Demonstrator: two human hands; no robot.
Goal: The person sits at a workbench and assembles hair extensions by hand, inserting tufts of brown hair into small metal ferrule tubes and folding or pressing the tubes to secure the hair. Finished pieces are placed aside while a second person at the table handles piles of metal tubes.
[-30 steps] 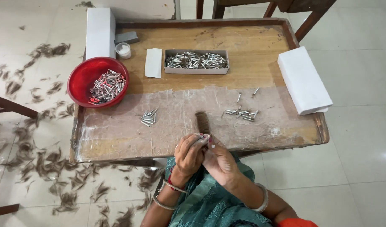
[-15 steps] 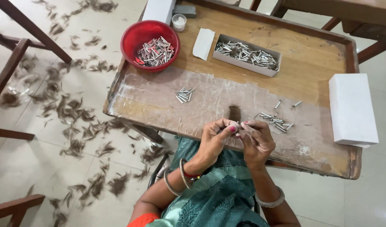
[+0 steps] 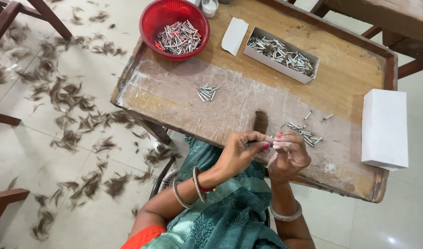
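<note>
Two hands are meeting at the near edge of a worn wooden table (image 3: 248, 99), where a seated person in green is working fingertip to fingertip. Left hand (image 3: 241, 152) is pinching a small slender piece, too small to identify surely, between thumb and fingers; right hand (image 3: 290, 154) is curling in against it, its fingertips pressed at the same spot, though whether it is gripping the piece cannot be told. Just beyond the knuckles, a dark tuft of hair (image 3: 260, 122) is lying on the tabletop, and to its right a loose scatter of small metal tubes (image 3: 303, 131) is resting close to the right hand.

Judging by how close the work is sitting to the table's lip, a slip of the fingers could be sending the piece into the lap or onto the floor, where hair clippings (image 3: 78, 115) are already spreading widely at left. A sweep of the right wrist could also be knocking the loose tubes off.

Farther in, a second small pile of tubes (image 3: 207, 92) is lying mid-table. At right, a white box (image 3: 384, 129) is overhanging the edge. At the far side, a red bowl (image 3: 152, 20) and an open cardboard tray (image 3: 285, 69) are both holding more tubes, with a white paper slip (image 3: 234, 36) between them. Nothing is standing between the hands and these supplies.
</note>
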